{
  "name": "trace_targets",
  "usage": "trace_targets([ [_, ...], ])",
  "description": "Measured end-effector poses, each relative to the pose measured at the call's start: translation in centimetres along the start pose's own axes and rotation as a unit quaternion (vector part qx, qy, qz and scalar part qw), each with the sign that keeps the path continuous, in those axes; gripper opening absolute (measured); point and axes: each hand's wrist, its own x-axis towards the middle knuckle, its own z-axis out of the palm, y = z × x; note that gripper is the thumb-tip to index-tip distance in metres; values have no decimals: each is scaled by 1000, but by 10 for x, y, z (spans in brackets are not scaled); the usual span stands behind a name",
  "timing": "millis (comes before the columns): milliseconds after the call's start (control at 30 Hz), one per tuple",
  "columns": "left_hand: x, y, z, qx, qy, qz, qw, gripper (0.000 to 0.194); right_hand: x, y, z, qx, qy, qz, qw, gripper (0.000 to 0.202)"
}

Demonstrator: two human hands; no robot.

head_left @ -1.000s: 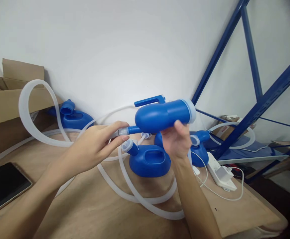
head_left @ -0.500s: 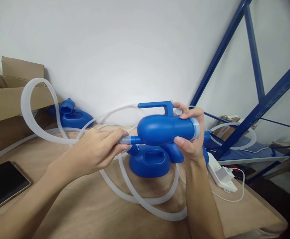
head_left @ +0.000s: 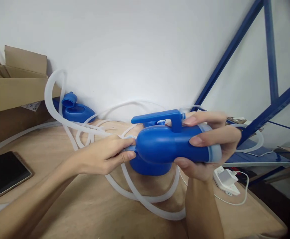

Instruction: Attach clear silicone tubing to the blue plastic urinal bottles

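Observation:
My right hand is wrapped around a blue plastic urinal funnel, with fingers on top and thumb below. The funnel lies sideways, with a long flat handle along its upper side and a translucent cap at its right end. At its rounded left end, my left hand pinches the end of the translucent hose against the nozzle. Fingers hide most of that joint. Behind and below the funnel, a blue urinal bottle stands on the table, partly covered.
Hose loops lie across the wooden table. Another blue bottle sits by a cardboard box at back left. A phone lies at left. A white power strip and blue metal rack are at right.
The funnel has come nearer and turned, its capped end swinging right and down with my right hand. My left hand has closed up to the nozzle, and the hose loop shifted right.

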Motion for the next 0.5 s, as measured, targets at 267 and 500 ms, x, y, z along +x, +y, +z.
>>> trace_targets([
  [267,7,-22,37,-441,-44,-113,890,56,-7,24,-5,-71,8,21,997,52],
  [500,6,8,20,-185,6,-119,975,38,-6,34,-16,-1,82,-16,997,32],
])
